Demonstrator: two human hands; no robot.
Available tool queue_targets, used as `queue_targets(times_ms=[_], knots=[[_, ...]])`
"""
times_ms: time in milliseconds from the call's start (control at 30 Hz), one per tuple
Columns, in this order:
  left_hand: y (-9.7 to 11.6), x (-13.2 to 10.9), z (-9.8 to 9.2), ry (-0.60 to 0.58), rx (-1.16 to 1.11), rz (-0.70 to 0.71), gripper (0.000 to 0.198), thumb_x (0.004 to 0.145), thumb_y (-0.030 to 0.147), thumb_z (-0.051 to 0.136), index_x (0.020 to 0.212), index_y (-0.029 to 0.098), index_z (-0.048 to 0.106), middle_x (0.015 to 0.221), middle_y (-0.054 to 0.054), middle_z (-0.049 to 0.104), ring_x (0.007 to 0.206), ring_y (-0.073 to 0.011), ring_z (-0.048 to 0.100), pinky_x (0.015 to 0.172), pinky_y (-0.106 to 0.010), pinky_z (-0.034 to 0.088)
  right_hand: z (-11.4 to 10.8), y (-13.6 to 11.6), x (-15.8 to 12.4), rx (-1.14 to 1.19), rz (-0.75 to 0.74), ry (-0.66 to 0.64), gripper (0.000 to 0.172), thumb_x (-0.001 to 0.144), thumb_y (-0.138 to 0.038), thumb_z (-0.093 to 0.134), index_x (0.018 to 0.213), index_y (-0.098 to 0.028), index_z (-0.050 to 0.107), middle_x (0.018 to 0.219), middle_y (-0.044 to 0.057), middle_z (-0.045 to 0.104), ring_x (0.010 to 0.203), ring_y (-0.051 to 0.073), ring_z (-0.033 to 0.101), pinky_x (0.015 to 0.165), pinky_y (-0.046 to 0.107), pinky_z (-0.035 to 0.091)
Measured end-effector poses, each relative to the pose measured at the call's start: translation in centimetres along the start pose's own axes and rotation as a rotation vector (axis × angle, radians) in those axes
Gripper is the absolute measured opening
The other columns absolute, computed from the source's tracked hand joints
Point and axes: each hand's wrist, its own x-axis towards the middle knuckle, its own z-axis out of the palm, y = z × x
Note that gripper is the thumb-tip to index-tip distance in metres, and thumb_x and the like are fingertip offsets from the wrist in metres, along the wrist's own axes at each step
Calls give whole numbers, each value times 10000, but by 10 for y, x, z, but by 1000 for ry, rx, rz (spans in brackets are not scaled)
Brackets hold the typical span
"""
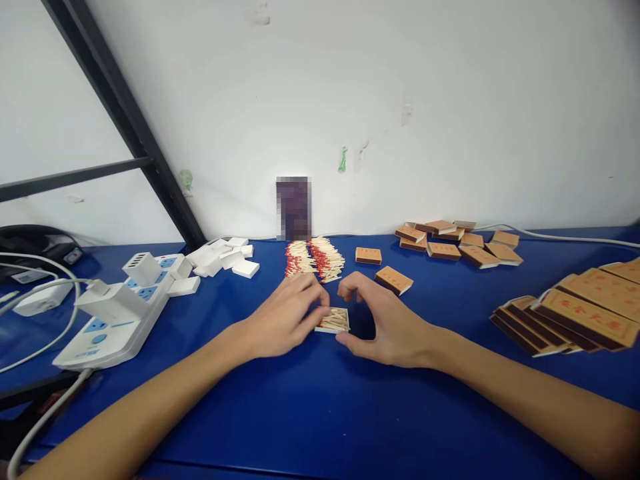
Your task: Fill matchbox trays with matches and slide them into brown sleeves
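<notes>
A small white matchbox tray [334, 321] filled with matches lies on the blue table [310, 407] between my hands. My left hand [283, 317] has its fingers curled against the tray's left side, gripping it. My right hand [385, 323] curves around the tray's right side, thumb at the near corner and fingers bent above it. Just behind the hands lies a pile of loose red-tipped matches [315, 258].
Several empty white trays [225, 257] lie at the back left beside a white power strip [120, 310] with plugged chargers and cables. Brown matchbox sleeves [457, 241] lie scattered at the back right, two [393, 279] nearer my right hand, and stacked flat sleeves [575, 320] at far right.
</notes>
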Motion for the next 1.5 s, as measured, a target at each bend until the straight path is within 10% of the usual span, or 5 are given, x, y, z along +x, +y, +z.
queue_targets(times_ms=[433, 1500], knots=[[-13, -5, -7, -38, 141, 171, 394, 791, 453, 628, 1086, 193, 606, 1003, -64, 604, 920, -232, 551, 867, -397, 398, -3, -2, 1, 42, 43, -157, 242, 813, -189, 623, 986, -225, 457, 979, 25, 569, 863, 175, 530, 750, 308, 438], [-14, -5, 5, -22, 17, 191, 170, 911, 356, 585, 958, 193, 600, 1030, -39, 615, 937, -180, 562, 892, -344, 404, -9, -3, 3, 120, 70, -262, 154, 1023, -272, 328, 989, -218, 467, 986, 40, 527, 908, 187, 468, 821, 344, 394]])
